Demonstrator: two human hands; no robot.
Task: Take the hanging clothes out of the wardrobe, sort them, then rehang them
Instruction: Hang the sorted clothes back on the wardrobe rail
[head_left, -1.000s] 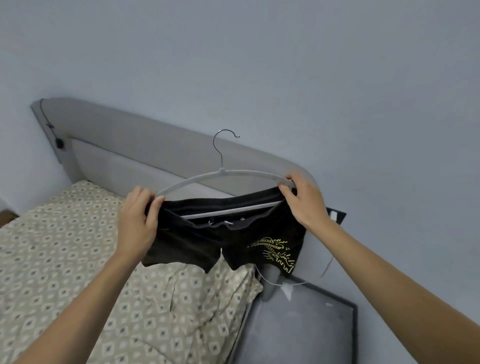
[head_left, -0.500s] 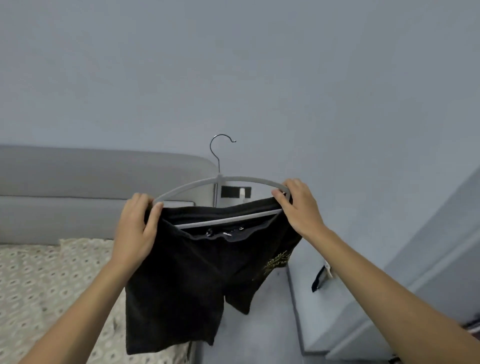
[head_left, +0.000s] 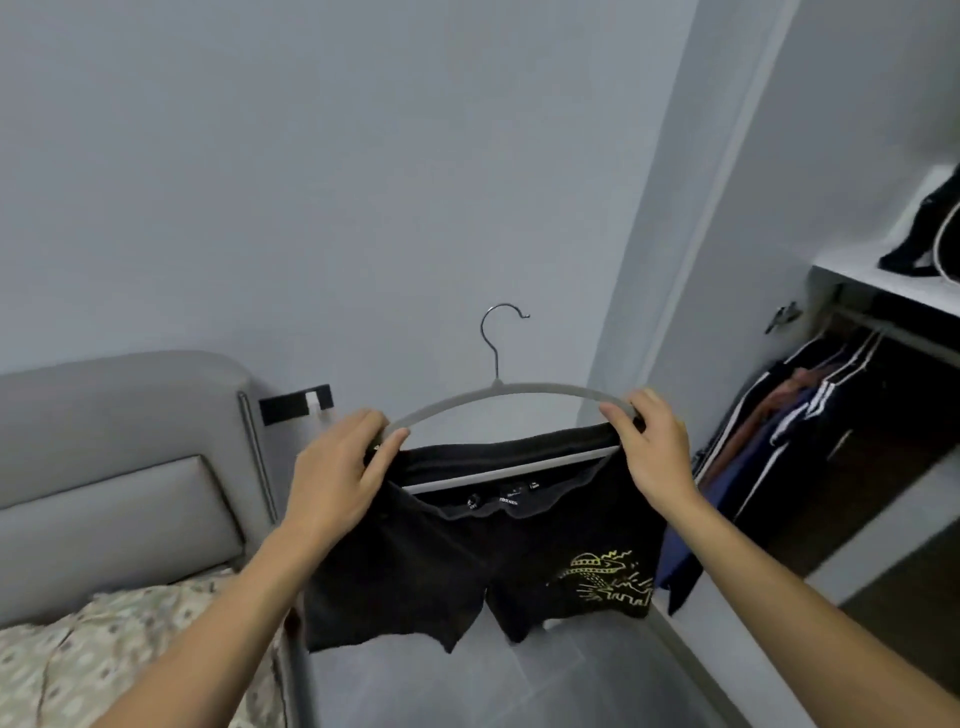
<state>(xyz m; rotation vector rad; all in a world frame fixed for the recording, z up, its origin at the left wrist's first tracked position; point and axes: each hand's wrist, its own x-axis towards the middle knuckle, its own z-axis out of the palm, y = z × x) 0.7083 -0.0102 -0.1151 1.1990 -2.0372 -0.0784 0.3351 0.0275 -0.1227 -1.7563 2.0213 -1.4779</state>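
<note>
Black shorts (head_left: 415, 566) with a yellow print on one leg hang over the bar of a grey hanger (head_left: 498, 391) with a metal hook. My left hand (head_left: 337, 473) grips the hanger's left end together with the waistband. My right hand (head_left: 649, 447) grips the right end the same way. I hold the hanger level in the air, in front of the pale wall. At the right the wardrobe (head_left: 852, 395) stands open, with several dark clothes (head_left: 789, 431) hanging from its rail.
A bed with a grey headboard (head_left: 124, 467) and patterned bedding (head_left: 104, 660) lies at the lower left. A black item (head_left: 924, 228) sits on the wardrobe's upper shelf. Grey floor (head_left: 545, 686) shows below the shorts.
The view has swung right from the bed toward the wardrobe, which now shows at the right. Both hands keep their hold on the hanger and shorts.
</note>
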